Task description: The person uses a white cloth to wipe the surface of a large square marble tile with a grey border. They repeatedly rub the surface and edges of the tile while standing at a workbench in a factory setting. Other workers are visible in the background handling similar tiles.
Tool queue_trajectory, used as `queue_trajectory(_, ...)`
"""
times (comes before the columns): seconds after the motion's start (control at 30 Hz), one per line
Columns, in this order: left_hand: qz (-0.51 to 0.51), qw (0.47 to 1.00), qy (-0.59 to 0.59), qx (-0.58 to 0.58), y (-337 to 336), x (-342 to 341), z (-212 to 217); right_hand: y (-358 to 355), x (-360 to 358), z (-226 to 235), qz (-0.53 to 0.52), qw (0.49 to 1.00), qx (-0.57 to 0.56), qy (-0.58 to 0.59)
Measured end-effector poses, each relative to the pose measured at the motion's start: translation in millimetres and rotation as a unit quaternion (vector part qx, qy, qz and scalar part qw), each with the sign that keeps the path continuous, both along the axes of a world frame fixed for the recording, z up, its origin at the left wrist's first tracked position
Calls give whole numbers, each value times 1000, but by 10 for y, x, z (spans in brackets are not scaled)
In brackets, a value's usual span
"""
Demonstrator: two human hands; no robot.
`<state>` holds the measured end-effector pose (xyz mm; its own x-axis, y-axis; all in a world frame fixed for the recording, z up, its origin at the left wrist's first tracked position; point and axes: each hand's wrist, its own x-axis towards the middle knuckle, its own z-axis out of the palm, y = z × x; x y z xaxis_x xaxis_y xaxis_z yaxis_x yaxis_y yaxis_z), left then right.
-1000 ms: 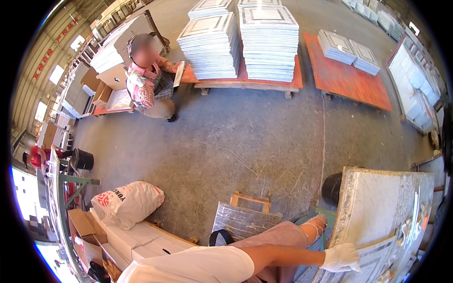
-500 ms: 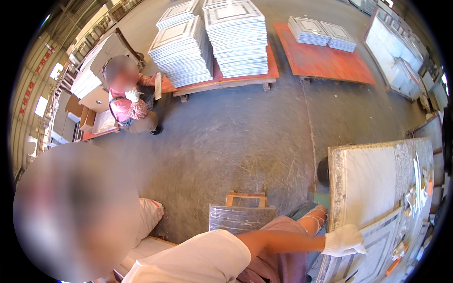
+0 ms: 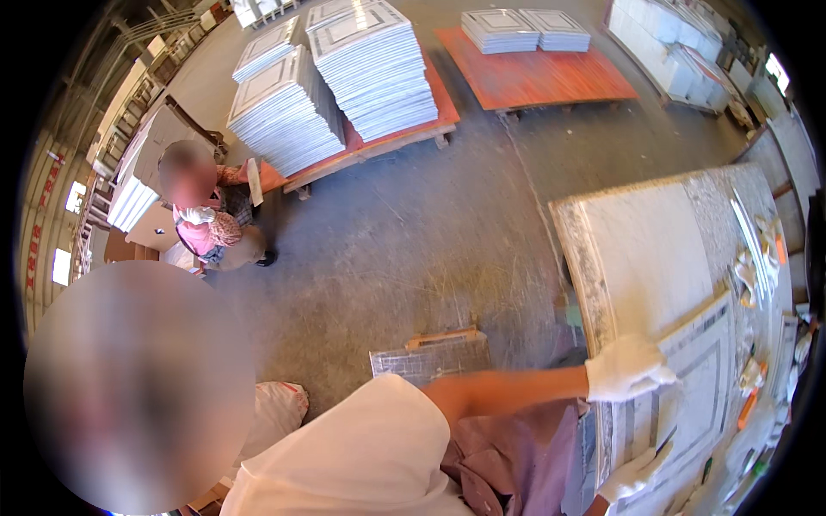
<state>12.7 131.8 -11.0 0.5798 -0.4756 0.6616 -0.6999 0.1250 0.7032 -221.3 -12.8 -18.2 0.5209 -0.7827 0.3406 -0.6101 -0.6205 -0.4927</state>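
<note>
A white work glove covers my left hand, which reaches over a pale tile with grey inlaid bands. Its fingers are closed; whatever they hold, if anything, is hidden and slightly blurred. Nearer the lower edge, my right hand, also gloved, rests along the tile's near part with its fingers stretched out. A thin dark mark or piece shows by those fingertips; I cannot make out which. The tile lies on a large stone-topped worktable.
On the table's far side lie white strips and an orange-handled tool. Tall tile stacks stand on a red pallet; another red pallet holds low stacks. A person crouches at left. A large blurred patch covers the lower left.
The view has shifted, so the table and tile sit higher in the picture. My right hand has come into view at the lower edge. My left hand stays over the tile.
</note>
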Motion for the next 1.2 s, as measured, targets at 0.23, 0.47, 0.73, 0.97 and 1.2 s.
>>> queue_trajectory(0.23,14,1000,-7,13,-88,-69,28,-76,-174,-234,12,996,-90,-25)
queue_trajectory(0.47,85,987,-74,110,-85,-119,-98,119,-30,119,59,998,-9,-27)
queue_trajectory(0.73,92,987,67,115,-226,-107,-277,102,-313,140,130,972,7,-198)
queue_trajectory(0.97,1,968,209,137,-233,-361,-37,216,-1444,360,36,975,129,-179)
queue_trajectory(1.2,-102,970,163,149,-938,-1181,27,-24,-1601,469,-8,998,59,-18)
